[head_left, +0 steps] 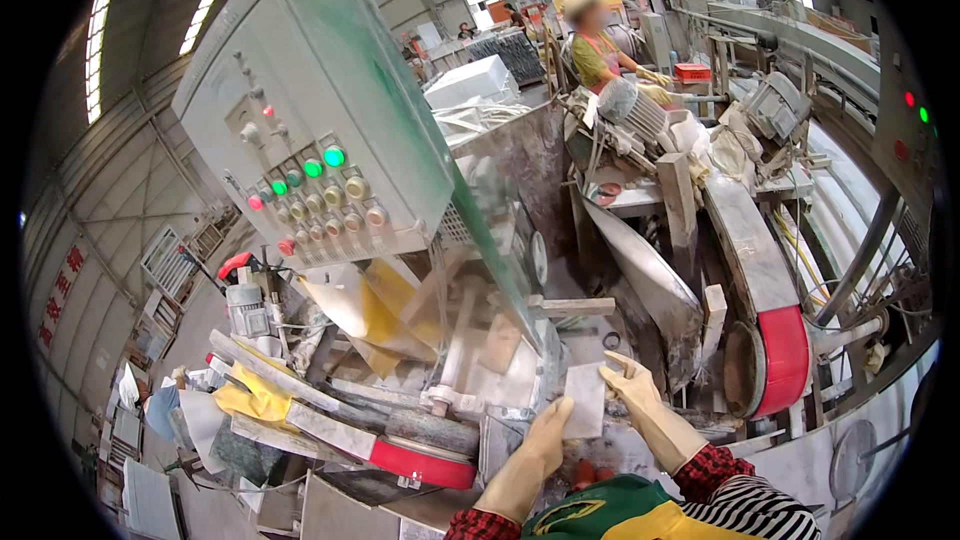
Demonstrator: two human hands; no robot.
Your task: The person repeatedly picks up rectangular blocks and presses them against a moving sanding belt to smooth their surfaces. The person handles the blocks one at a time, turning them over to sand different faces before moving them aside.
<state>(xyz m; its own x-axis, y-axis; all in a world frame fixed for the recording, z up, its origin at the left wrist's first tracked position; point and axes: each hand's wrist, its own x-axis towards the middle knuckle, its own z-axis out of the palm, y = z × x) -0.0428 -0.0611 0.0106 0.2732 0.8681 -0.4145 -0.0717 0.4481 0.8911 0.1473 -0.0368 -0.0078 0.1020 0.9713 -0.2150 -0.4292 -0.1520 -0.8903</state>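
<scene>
A thin, pale rectangular tile (585,402) is held in front of me, tilted upright. My left hand (537,446), in a cream glove, is closed on its lower left edge. At the upper right edge is my right hand (640,402), gloved alike, with its fingertips against the tile and its fingers partly bent. The far face of the tile and any fingers behind it are hidden. Red-checked cuffs and a green and yellow apron (610,510) show below the hands.
A control cabinet (320,120) with lit buttons rises at the left. Belt machines with red end guards (783,360) flank me on both sides. A wooden block (575,307) juts out just beyond the tile. Another person (597,55) sits among machinery farther back.
</scene>
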